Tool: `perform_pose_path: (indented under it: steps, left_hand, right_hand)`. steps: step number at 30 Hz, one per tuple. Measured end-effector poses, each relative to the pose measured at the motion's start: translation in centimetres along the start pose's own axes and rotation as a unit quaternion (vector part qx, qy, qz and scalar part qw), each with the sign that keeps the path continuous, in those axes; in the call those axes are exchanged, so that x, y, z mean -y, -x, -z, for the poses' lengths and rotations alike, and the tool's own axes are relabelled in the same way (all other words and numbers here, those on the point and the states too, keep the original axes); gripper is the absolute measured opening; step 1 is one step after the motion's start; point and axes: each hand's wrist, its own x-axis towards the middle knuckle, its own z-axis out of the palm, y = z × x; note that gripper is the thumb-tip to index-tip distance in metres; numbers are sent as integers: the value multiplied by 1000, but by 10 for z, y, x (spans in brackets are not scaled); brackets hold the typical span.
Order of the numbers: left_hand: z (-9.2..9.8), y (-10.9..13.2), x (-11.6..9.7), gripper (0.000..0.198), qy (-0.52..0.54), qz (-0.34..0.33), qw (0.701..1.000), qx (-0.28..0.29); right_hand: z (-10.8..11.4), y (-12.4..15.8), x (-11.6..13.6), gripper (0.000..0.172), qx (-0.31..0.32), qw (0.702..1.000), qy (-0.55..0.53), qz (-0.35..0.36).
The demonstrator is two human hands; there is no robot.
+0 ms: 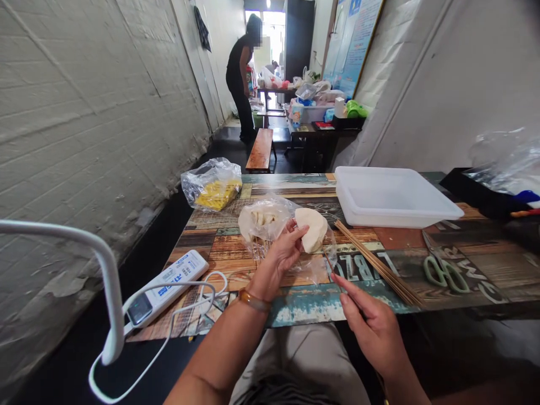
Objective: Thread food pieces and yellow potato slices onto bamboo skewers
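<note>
My left hand (287, 250) is closed on a thin, pale, folded-looking round food piece (312, 229), gripping its left edge above the table. My right hand (367, 320), lower and nearer to me, pinches a thin wooden skewer (327, 260). The skewer's far end points up at the lower edge of the pale piece; whether it has gone in I cannot tell. Behind my left hand lies a clear plastic bag (264, 218) with more pale pieces inside. A bundle of wooden skewers (377, 261) rests on the table, right of the held piece.
A white plastic tub (399, 216) stands at the back right of the patterned table (291, 306). Green-handled scissors (446, 274) lie on the right. Left are a bag of yellow food (215, 191) and a power strip (169, 287) with cables. A person (240, 73) stands beyond a bench (260, 149).
</note>
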Motion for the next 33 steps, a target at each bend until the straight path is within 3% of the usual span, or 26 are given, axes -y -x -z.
perform_pose_path:
  steps: [7,21,33]
  left_hand:
    - [-3,1,-1,47,-59,-47,996,-52]
    - [5,-3,5,38,-175,-139,975,2]
    - [-7,6,2,35,-195,-153,969,10]
  right_hand:
    - [-2,0,-5,35,-1,1000,14,-5]
    - [-13,-1,-17,39,13,999,5,-44]
    - [-17,-4,-23,41,17,996,-17,-88]
